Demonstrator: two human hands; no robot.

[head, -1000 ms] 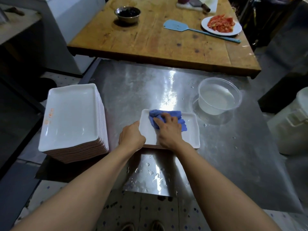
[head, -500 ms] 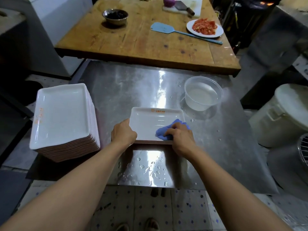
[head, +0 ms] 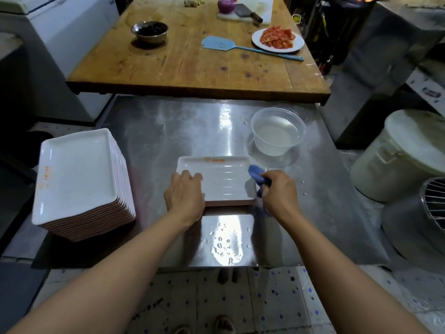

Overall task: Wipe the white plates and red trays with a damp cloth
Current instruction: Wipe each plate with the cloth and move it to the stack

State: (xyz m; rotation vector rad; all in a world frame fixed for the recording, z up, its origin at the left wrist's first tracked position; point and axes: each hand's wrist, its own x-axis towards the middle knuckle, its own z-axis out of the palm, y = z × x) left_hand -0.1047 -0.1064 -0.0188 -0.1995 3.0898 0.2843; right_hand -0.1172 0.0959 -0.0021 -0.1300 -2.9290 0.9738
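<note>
Head view: white plate (head: 224, 182) on steel counter (head: 168, 131); left hand (head: 184, 196) grips its left edge. Right hand (head: 280, 191) clenches blue cloth (head: 258, 175) at plate's right rim, contact unclear. Steady plate; wipe rim flat.

We cannot see the near left corner of the white plate (head: 224, 179), because the left hand (head: 184, 196) covers it. Most of the blue cloth (head: 258, 175) is closed inside the right hand (head: 279, 192), so we cannot tell its full shape. The orange print on the far rim of the plate is too small to read, and so is the print on the stack of plates (head: 77, 174). The wire fan guard (head: 433, 203) is cut by the right edge. The shoes (head: 224, 325) are cut by the bottom edge. The things at the far end of the wooden surface (head: 192, 68) are cut by the top edge.
</note>
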